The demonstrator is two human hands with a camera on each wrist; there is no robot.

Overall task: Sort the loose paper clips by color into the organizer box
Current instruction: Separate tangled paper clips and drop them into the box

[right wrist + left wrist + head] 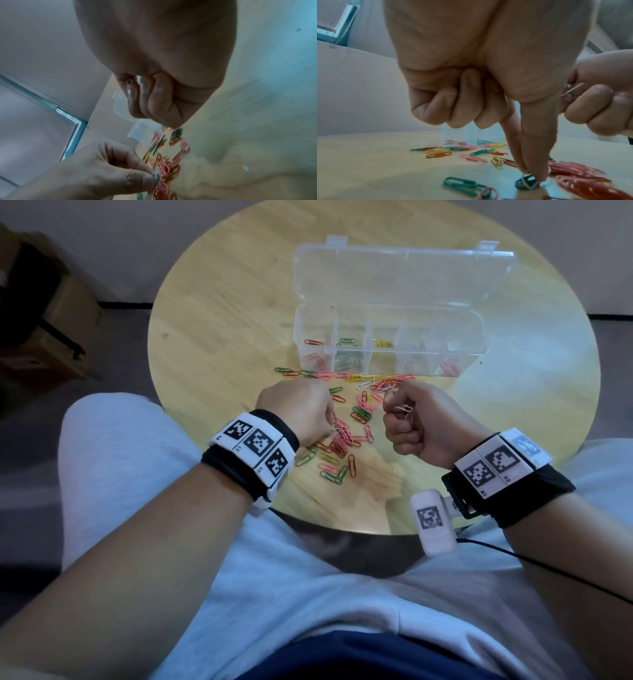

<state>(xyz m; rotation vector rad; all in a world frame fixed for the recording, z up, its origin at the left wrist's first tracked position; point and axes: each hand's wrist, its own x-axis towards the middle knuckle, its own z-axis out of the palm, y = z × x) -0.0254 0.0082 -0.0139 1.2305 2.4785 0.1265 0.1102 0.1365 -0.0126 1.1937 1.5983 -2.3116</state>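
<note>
The left hand (301,414) is lowered onto the near part of the round wooden table (219,313). Its thumb and index finger (537,155) point straight down with tips together, pinching a white paper clip (545,183) at the surface; the other three fingers are curled into the palm. A dark green clip (524,182) lies touching the pinched tips, just to their left. Another green clip (462,184) lies flat nearby, further left.

The loose paper clips (346,436), pink, red, green, yellow and white, are scattered between the two hands and from there toward the box's front wall. A dense red and pink cluster lies just right of the left fingertips.

The right hand (419,422) is held above the table, clear of the surface, with fingers curled into a fist. White clips (404,409) protrude from between its thumb and curled fingers.

The clear organizer box (479,337) stands toward the table's far edge, beyond both hands, with its lid (404,275) open and tilted back. Its compartments already contain clips: pink at the left end, then green, then yellow; the fourth compartment's contents cannot be resolved, and the right end holds pink.
</note>
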